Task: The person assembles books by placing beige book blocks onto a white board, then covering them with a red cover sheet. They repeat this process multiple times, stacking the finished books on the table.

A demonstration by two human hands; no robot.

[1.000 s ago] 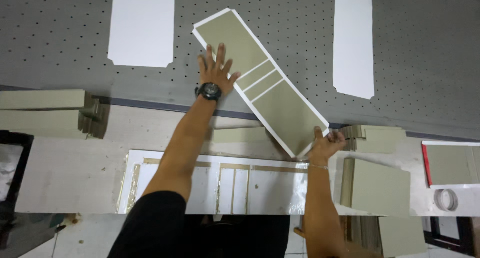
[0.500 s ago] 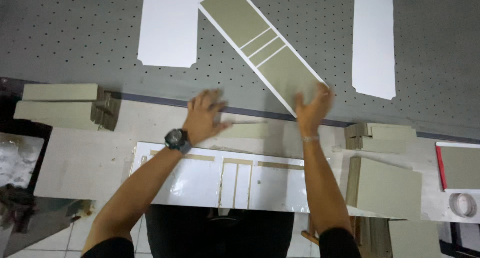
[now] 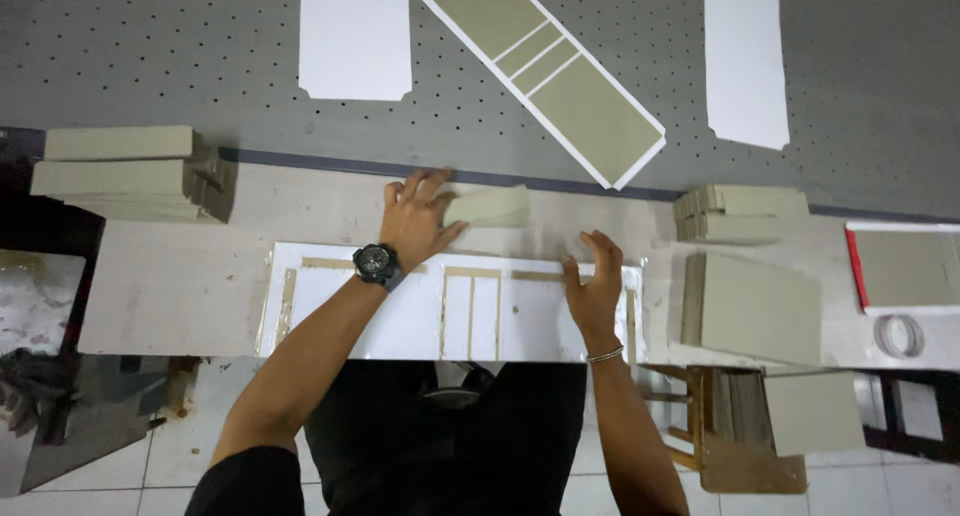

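My left hand [image 3: 418, 219], with a black wristwatch, rests fingers spread on the bench, touching a small grey-green board [image 3: 490, 207]. My right hand [image 3: 594, 286] hovers with curled fingers over the right end of a white sheet [image 3: 400, 316] marked with tan glue strips. A long white sheet with grey-green boards stuck on it [image 3: 545, 71] lies slanted on the perforated grey table beyond, apart from both hands.
Stacks of grey-green boards sit at the left [image 3: 125, 171] and right [image 3: 740, 204], with larger boards [image 3: 750, 306] at the right. Two white sheets [image 3: 355, 36] [image 3: 745, 56] lie on the grey table. A tape roll [image 3: 900, 334] is at far right.
Both hands have let go of the long boarded sheet and drawn back to the bench. The left hand now touches the small board; the right is over the glued sheet.
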